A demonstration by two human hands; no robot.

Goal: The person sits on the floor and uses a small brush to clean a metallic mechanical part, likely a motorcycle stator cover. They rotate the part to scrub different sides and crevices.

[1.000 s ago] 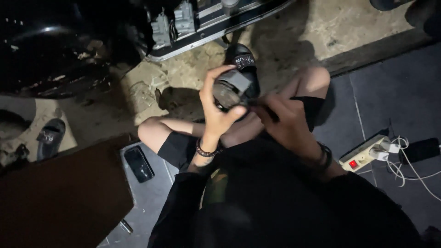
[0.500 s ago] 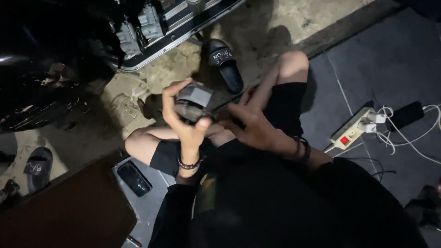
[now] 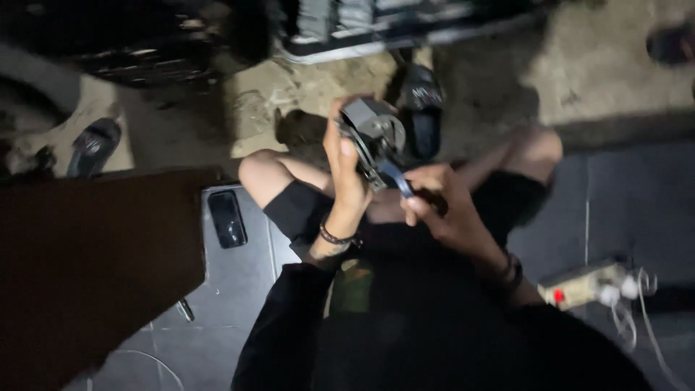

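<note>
Working a tool into a small metal part, held up over my lap

My left hand (image 3: 346, 174) is clamped round a small grey metal part (image 3: 375, 134) just above the middle of the frame, thumb up one side, a round housing facing me. My right hand (image 3: 441, 210) is closed on a dark-handled tool (image 3: 397, 177) whose tip meets the part's lower edge. To do this well, I judge I should keep the left grip firm, brace the wrists against my knees, and press the tool in line so it cannot skid off smooth metal. The part looks hard, cast, dull-shiny with blocky edges; motion blur hides finer detail. A glossy black phone (image 3: 227, 219) lies flat on a grey mat (image 3: 239, 304) at lower left; a pale power strip (image 3: 583, 284) sits lower right, a rubber sandal (image 3: 422, 108) on the gritty floor above.
</note>
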